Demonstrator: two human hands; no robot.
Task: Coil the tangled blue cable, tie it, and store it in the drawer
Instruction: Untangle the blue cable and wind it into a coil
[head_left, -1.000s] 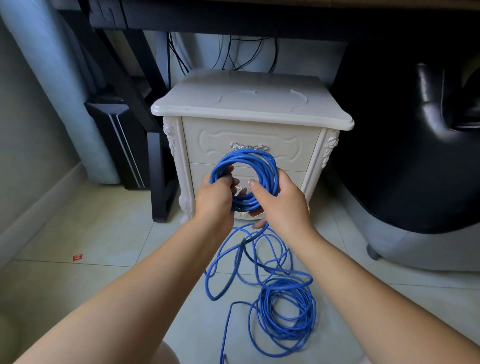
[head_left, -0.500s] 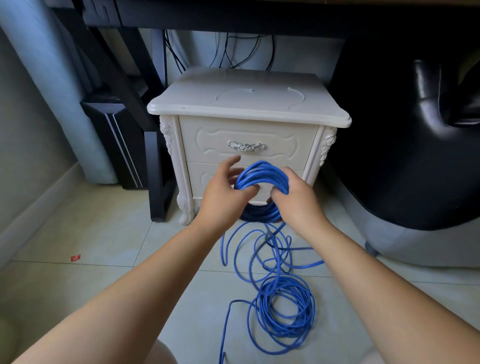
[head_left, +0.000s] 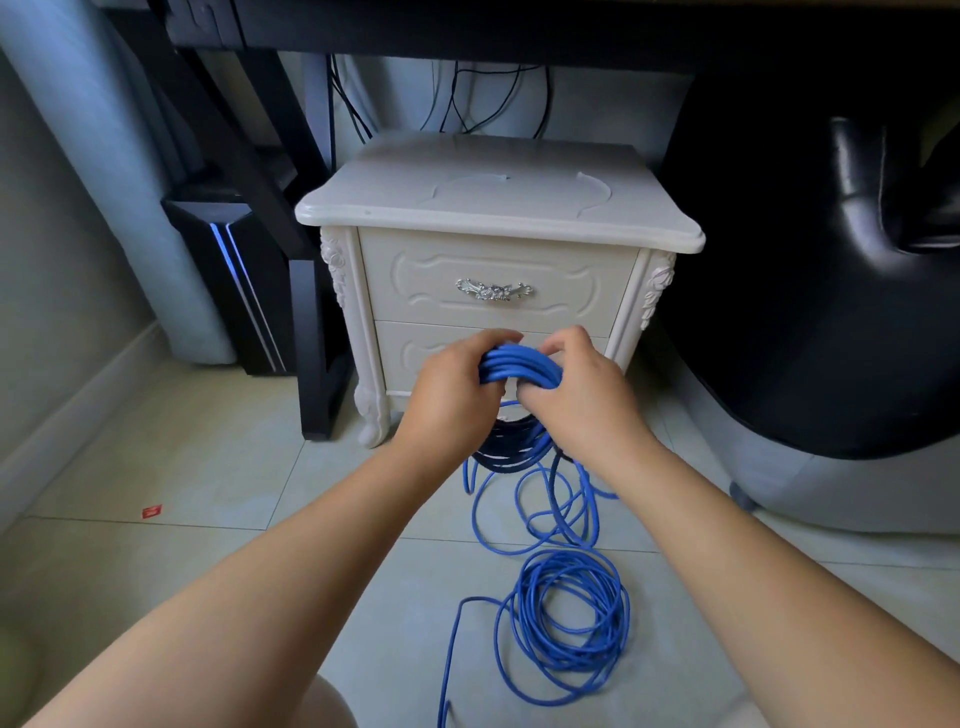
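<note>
While the white cabinet (head_left: 498, 208) at the far side has its top drawer (head_left: 493, 265) and lower drawer (head_left: 405, 353) shut, coiling looks only partly done: much of the blue cable (head_left: 566, 634) lies in loose loops on the near floor tiles (head_left: 208, 467). The left hand (head_left: 452, 400) and right hand (head_left: 582, 400) hold the wound bundle (head_left: 519, 366) before the lower drawer, fingers curled tight around it. Tying and storing remain.

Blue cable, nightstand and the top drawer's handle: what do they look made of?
Blue cable: flexible plastic or rubber jacket, smooth with a slight sheen; it bends into loose loops.
Nightstand: probably painted wood or board, cream, satin finish; carved relief and soft highlights.
Drawer handle: likely metal, silvery and shiny; ornate cast shape with bright glints.
</note>
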